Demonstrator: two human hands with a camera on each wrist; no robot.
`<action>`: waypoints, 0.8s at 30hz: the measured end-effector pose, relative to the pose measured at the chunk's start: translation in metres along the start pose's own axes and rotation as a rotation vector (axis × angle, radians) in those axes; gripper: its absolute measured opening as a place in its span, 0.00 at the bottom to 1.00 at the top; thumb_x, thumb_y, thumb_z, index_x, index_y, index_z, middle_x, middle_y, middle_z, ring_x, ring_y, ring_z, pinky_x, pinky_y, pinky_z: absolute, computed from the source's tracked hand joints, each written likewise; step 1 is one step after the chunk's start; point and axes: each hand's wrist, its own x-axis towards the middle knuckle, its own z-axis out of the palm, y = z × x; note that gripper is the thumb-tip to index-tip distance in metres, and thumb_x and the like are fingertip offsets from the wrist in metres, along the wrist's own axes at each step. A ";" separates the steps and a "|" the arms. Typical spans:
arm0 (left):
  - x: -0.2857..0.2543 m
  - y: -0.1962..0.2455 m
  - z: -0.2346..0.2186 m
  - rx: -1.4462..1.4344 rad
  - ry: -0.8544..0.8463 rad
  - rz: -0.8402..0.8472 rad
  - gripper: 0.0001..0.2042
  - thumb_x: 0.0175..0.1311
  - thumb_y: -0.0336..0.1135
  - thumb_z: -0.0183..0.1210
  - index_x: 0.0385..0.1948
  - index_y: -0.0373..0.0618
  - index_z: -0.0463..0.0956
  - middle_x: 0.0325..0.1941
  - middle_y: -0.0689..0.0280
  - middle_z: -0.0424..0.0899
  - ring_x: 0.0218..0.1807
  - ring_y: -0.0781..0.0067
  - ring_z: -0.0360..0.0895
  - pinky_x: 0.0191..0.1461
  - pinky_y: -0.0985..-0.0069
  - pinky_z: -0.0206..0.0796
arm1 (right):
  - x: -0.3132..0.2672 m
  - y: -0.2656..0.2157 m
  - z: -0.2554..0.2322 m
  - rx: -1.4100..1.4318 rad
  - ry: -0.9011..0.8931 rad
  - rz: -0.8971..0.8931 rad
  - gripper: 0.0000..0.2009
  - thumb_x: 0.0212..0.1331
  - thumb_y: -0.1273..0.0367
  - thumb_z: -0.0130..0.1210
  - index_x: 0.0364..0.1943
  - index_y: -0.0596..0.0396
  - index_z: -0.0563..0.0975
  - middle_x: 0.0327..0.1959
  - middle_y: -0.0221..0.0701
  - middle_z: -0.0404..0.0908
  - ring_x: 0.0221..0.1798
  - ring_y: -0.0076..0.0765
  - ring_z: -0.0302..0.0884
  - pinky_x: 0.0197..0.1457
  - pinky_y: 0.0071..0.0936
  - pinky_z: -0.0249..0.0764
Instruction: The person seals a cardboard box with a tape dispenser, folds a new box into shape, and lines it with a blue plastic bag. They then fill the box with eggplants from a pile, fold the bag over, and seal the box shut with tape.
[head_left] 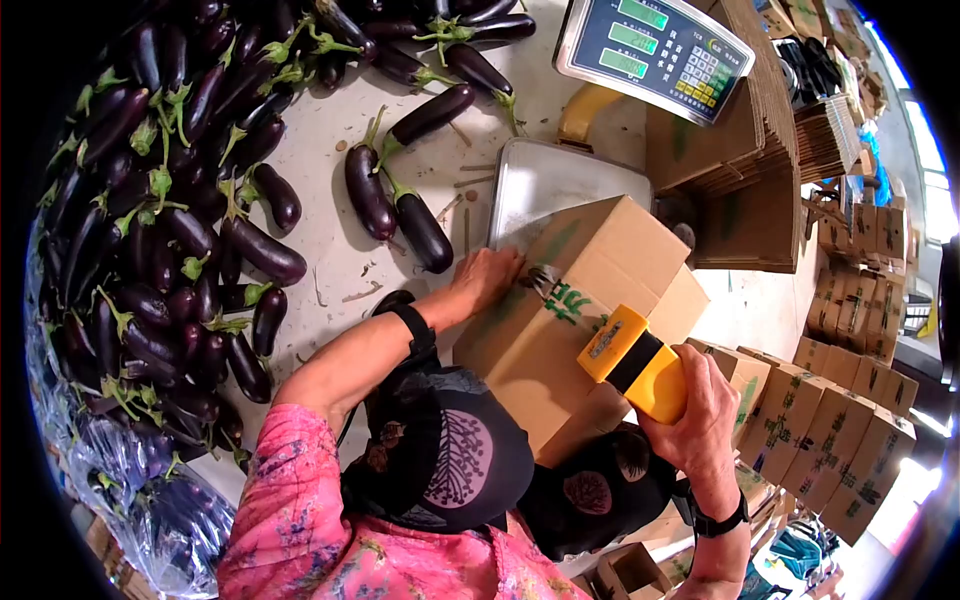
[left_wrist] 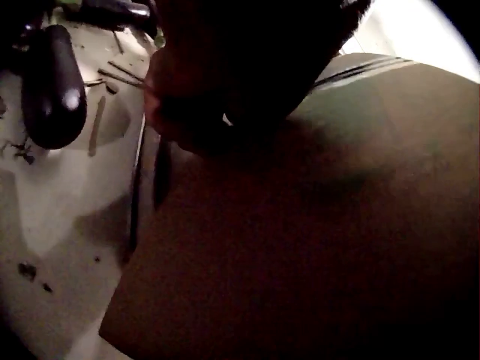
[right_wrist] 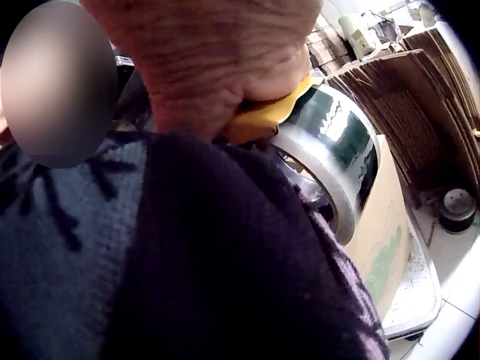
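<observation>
A closed cardboard box (head_left: 620, 250) with green print lies tilted over the scale's metal platform (head_left: 570, 180). On the box's left edge rests the left hand (head_left: 488, 278), its fingertips partly hidden; in the left wrist view that hand (left_wrist: 191, 105) is dark against the cardboard (left_wrist: 300, 247). The right hand (head_left: 700, 415) grips a yellow tape dispenser (head_left: 660, 385) over the near side of the box. In the right wrist view, the right hand (right_wrist: 225, 60) holds the dispenser's yellow part (right_wrist: 262, 122), with a tape roll (right_wrist: 337, 127) beside it.
Many eggplants (head_left: 150, 250) are heaped at the left, and a few lie near the scale. The scale's display (head_left: 655, 50) stands at the back. Flattened cartons (head_left: 735, 190) lean to its right. Stacked boxes (head_left: 820, 440) stand at the right, and clear plastic (head_left: 160, 510) lies at lower left.
</observation>
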 end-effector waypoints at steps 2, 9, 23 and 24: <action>0.014 0.001 0.003 -0.145 0.129 0.056 0.12 0.73 0.39 0.46 0.45 0.42 0.74 0.42 0.43 0.80 0.47 0.38 0.79 0.47 0.51 0.71 | 0.000 0.001 -0.001 -0.005 0.001 -0.004 0.32 0.35 0.65 0.73 0.51 0.55 0.74 0.31 0.38 0.76 0.32 0.48 0.79 0.35 0.39 0.77; 0.042 -0.004 0.018 -0.145 0.452 0.424 0.14 0.71 0.37 0.51 0.53 0.40 0.72 0.53 0.51 0.76 0.56 0.45 0.73 0.59 0.59 0.67 | -0.002 0.008 0.000 0.021 0.016 -0.039 0.32 0.34 0.65 0.71 0.50 0.55 0.75 0.29 0.36 0.74 0.31 0.46 0.78 0.33 0.38 0.76; 0.039 0.170 -0.096 0.307 0.310 0.840 0.32 0.57 0.52 0.64 0.59 0.40 0.73 0.55 0.56 0.79 0.60 0.58 0.73 0.69 0.59 0.54 | -0.009 0.012 0.000 0.067 -0.008 -0.048 0.33 0.37 0.67 0.69 0.53 0.56 0.69 0.34 0.39 0.74 0.35 0.48 0.80 0.34 0.42 0.77; 0.038 0.171 -0.097 0.307 0.314 0.837 0.31 0.57 0.51 0.64 0.59 0.40 0.73 0.54 0.57 0.80 0.58 0.57 0.74 0.68 0.60 0.54 | -0.009 0.013 -0.001 0.080 -0.015 -0.046 0.32 0.38 0.67 0.68 0.53 0.57 0.69 0.34 0.40 0.74 0.35 0.49 0.80 0.34 0.42 0.77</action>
